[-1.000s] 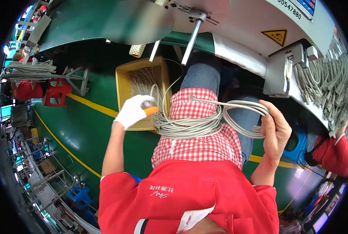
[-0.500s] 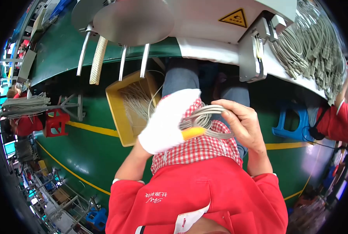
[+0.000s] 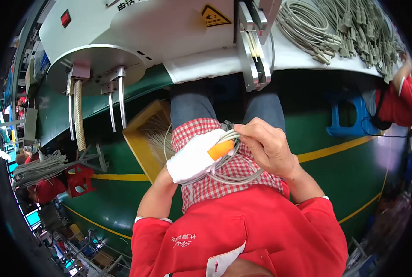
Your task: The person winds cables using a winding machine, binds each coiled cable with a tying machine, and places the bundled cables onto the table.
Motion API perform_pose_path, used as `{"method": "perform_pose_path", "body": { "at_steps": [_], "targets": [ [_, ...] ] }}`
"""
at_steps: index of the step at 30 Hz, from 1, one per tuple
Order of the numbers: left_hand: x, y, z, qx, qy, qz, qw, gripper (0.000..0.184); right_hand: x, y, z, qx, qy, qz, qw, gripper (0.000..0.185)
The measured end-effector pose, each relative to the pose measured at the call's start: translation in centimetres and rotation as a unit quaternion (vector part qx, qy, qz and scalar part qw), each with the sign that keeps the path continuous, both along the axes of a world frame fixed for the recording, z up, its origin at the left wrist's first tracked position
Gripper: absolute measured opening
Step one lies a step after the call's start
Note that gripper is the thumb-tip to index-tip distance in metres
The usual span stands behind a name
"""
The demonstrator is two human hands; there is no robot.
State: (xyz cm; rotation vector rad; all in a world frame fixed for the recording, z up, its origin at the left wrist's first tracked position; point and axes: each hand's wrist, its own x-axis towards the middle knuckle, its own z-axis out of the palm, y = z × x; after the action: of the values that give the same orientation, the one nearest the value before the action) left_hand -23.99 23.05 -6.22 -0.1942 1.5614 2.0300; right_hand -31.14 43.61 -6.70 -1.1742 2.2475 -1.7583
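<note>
My left hand [image 3: 199, 156], in a white glove with an orange thumb cover, is closed around a coiled grey cable [image 3: 230, 166] above my lap. My right hand [image 3: 269, 147], bare, pinches the same coil at its upper right side, with fingers and thumb together. Loops of the cable hang below both hands over the red checked apron [image 3: 210, 196]. A dark connector end shows just above the fingers. The gloved hand hides part of the coil.
Ahead stands a white machine [image 3: 169, 27] with a round disc and metal rods [image 3: 122, 101]. A metal clamp unit [image 3: 254, 60] juts over my knees. Grey cables [image 3: 307, 27] lie at the upper right. A yellow bin [image 3: 139, 150] is left of my legs. A person's sleeve [image 3: 406, 104] shows at right.
The gloved left hand has moved right from beside the bin and closed on the coil. The right hand has brought the coil inward over the lap. The view has shifted to the right.
</note>
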Motion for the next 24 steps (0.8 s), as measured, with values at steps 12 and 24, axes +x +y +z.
{"method": "perform_pose_path", "body": {
  "at_steps": [12,24],
  "targets": [
    [-1.5,2.0,-0.2,-0.183,0.112,-0.076,0.974,0.039,-0.7,2.4,-1.0,0.031,-0.042,-0.003,0.999,0.016],
    [-3.7,4.0,2.3,-0.214,0.089,-0.064,0.971,0.017,-0.1,3.3,0.4,-0.052,-0.269,-0.029,0.961,0.012]
  ]
}}
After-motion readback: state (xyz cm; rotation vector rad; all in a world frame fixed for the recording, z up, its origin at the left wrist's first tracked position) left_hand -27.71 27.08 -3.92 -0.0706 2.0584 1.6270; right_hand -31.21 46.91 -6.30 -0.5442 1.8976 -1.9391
